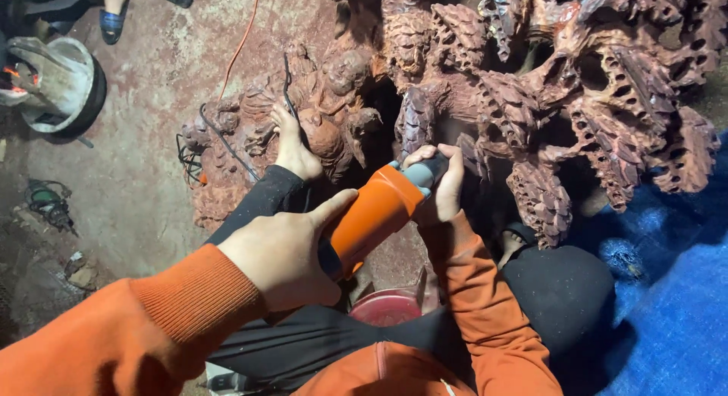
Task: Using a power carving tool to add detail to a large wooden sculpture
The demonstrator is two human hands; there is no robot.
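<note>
Both hands are gripping an orange grinder (377, 214): left hand (284, 252) closed round its rear, right hand (444, 185) wrapping the grey head, wood carving (531, 85) at twelve o'clock, blue tarp (675, 290) at four

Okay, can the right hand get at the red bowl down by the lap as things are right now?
Probably not without letting go: the right hand grips the front of the orange power tool, and the red bowl sits low beneath the tool, between the legs.

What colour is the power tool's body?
Orange, with a grey head, on the power tool; the head view shows it.
</note>
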